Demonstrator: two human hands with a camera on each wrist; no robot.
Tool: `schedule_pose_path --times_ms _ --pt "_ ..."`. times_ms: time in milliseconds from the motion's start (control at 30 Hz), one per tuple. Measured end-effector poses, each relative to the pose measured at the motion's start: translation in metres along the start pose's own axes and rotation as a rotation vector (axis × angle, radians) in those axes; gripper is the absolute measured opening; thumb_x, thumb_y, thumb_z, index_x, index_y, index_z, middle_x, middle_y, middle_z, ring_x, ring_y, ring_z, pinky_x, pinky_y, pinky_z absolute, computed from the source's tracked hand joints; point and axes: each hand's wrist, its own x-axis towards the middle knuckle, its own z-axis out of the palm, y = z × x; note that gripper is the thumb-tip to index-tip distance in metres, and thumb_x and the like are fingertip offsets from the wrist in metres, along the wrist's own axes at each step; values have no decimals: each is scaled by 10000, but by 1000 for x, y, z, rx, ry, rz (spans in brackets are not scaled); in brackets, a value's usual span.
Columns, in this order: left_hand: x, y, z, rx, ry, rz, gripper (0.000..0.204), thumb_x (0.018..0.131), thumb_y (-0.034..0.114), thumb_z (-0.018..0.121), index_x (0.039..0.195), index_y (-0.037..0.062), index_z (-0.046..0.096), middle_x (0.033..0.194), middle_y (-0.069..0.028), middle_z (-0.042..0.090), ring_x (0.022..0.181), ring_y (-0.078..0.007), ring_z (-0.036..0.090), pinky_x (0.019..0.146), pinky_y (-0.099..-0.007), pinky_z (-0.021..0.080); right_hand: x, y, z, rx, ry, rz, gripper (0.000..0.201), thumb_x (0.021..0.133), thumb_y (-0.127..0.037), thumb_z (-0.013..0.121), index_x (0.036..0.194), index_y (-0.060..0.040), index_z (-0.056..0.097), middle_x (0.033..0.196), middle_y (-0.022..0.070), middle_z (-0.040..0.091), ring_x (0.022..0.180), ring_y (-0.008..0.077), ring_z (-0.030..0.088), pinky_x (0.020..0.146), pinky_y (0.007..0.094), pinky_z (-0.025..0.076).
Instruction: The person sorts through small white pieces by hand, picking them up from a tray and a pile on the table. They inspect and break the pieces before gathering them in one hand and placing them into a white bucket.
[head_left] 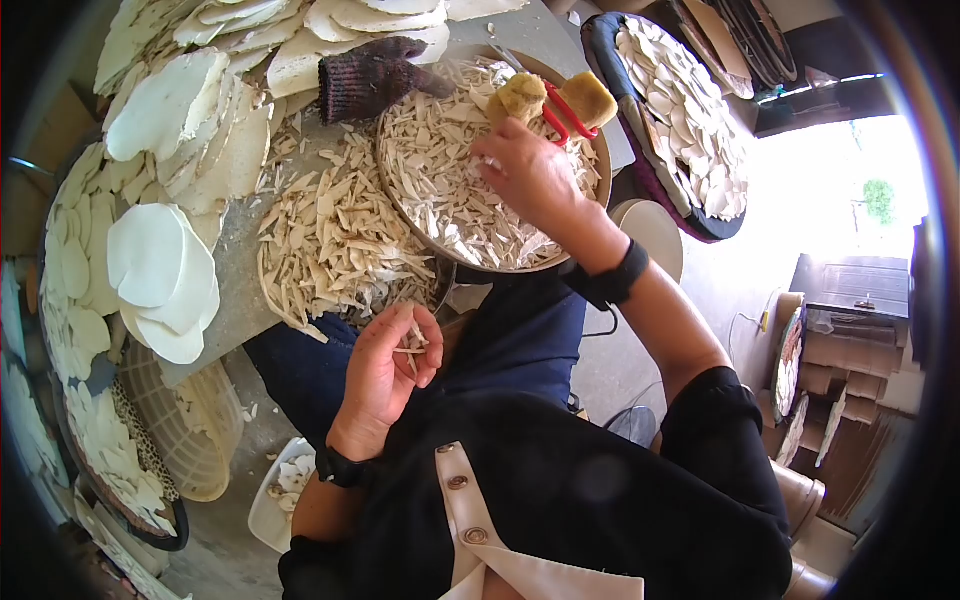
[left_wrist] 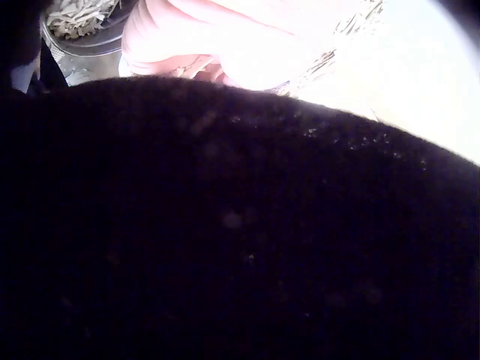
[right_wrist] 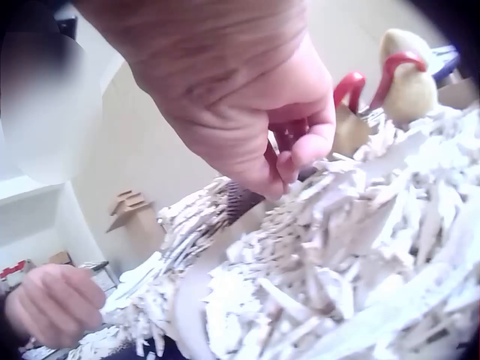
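Note:
Curled fingers of my left hand (head_left: 392,348) hold a few thin pale strips (head_left: 412,350), in front of the black shirt. My right hand (head_left: 535,172) is over a round tray (head_left: 607,180) heaped with cut pale strips (head_left: 440,160). Its thumb and fingers pinch a small pale piece at the fingertips, close above the heap in the right wrist view. Just beyond the right hand, red-handled scissors (head_left: 590,103) padded with yellow sponge lie on the strips. Dark material fills most of the left wrist view, hiding most of the left hand (left_wrist: 210,37).
A second heap of strips (head_left: 335,240) lies left of the tray. Large pale slices (head_left: 165,260) are stacked on the table's left side. A dark knitted glove (head_left: 365,80) lies at the tray's far rim. A slice-covered round rack (head_left: 690,120) stands far right, a plastic basket (head_left: 205,470) lower left.

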Motion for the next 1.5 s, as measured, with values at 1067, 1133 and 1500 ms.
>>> schedule_pose_path --times_ms 1067,1133,1500 --pt "22 23 37 23 -25 154 170 942 188 586 996 32 626 754 -33 625 607 -88 586 437 -209 404 -57 -65 -27 656 217 -395 156 754 -38 722 889 -52 645 875 81 608 783 268 630 665 333 522" --pt "23 23 34 59 -33 139 144 930 161 604 992 33 623 749 -33 627 603 -83 583 441 -210 407 -59 -63 -23 618 228 -419 152 758 -44 722 885 -52 639 874 81 609 782 255 630 663 326 520" --pt "28 10 22 -516 -311 9 159 970 161 545 1026 14 518 895 -47 522 724 -107 516 509 -189 400 -68 -66 -17 1884 -142 586 104 960 -151 541 998 -58 569 837 66 660 693 108 622 559 195 468"
